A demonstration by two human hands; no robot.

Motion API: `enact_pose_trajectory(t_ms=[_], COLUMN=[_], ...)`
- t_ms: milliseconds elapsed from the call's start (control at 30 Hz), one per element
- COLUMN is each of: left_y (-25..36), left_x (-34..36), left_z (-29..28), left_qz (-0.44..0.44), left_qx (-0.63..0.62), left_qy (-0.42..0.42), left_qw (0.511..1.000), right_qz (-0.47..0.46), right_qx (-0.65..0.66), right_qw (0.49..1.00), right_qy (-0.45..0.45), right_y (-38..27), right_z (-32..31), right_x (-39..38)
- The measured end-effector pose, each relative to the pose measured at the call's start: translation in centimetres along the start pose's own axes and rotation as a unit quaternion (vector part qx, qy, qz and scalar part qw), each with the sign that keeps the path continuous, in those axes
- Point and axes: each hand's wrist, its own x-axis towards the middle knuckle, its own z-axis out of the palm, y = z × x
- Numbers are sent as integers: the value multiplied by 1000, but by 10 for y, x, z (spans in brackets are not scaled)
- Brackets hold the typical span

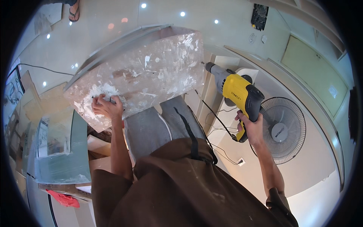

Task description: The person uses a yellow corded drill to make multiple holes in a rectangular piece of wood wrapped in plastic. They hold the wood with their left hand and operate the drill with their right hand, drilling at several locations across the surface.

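Observation:
My right hand [251, 126] grips the handle of a yellow, black and grey power drill [237, 89], raised to the right of a worn board. The drill's nose points left, and its tip is near the board's right end; I cannot tell if they touch. A black cord leaves the bottom of the handle. On the left part of the board [132, 90], which is spotted with white smears, a white powdery patch [101, 90] spreads around my left hand [107, 108]. Its fingers are bent and closed, with something small and dark at them, too small to name.
A round fan [280, 130] stands right of my right hand. Below it a black plug sits in a wall socket [241, 162]. Plastic-wrapped panels [60, 162] and a red cloth or bag [64, 198] lie at left. Another person's sandalled foot [74, 11] shows at the far left.

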Motion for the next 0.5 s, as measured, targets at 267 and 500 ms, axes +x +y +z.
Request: enact_pose_trajectory(t_ms=[267,500], left_y=[208,366], left_x=[-45,-70], left_z=[-39,-78], left_qz=[-353,-471], left_qx=[-545,-724], left_qy=[-418,-500], left_qw=[636,-62], right_qz=[12,19], right_qx=[46,88], right_qw=[999,996], right_qy=[-1,0], right_y=[15,15], right_z=[-2,-1], right_x=[0,1])
